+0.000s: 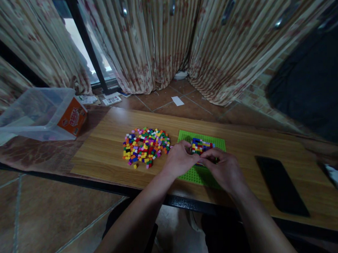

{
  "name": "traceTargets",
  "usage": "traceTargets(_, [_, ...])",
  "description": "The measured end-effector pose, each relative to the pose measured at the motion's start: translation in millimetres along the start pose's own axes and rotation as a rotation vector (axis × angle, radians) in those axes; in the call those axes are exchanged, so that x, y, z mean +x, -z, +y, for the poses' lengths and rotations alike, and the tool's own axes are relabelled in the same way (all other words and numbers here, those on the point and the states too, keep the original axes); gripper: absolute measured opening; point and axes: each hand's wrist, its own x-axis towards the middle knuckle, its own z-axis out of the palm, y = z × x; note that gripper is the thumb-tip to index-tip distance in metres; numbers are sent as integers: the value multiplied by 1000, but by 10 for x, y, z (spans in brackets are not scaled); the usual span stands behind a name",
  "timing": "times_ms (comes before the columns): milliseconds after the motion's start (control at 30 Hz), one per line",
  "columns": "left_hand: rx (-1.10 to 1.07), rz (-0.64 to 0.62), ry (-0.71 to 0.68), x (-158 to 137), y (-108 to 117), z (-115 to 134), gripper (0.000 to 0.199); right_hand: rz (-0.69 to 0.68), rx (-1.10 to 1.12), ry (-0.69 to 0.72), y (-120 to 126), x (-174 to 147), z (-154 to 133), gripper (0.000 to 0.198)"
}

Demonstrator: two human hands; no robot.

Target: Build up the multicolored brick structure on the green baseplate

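Observation:
A green studded baseplate [199,175] lies on the wooden board, with a small multicoloured build of toy bricks [200,145] standing on it. My left hand [181,159] is at the near left side of the build, its fingers bent inward. From the right, my right hand [223,167] meets it, thumb and forefinger pinched together at the build's near edge. The fingertips of both hands nearly touch and cover that part of the build, so any brick between them is hidden. Left of the plate spreads a pile of loose toy bricks [147,144] in many colours.
A clear plastic bin [45,126] with an orange label stands at the far left. On the right of the wooden board [102,144] lies a black flat slab [280,185], like a phone or tablet. Curtains [154,41] hang behind, and a white paper [177,100] lies on the floor.

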Motion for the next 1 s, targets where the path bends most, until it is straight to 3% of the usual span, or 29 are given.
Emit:
traceTargets(167, [-57,28,20,22,-57,-39,35,-14,1,-10,13,16,-24,23])
traceTargets(333, [-108,2,-38,27,-64,-105,26,-59,122,-52,79,62,-22,20])
traceTargets(567, [-372,-91,68,29,72,-135,16,231,260,-140,107,146,20,22])
traceTargets(667, [-311,-113,119,19,81,-181,13,250,184,-158,83,159,26,24])
traceTargets(833, [-164,-249,142,-34,8,-217,27,129,7,-179,40,174,80,33])
traceTargets(1000, [-84,-183,50,-90,-43,-178,26,133,-21,-172,20,210,138,38])
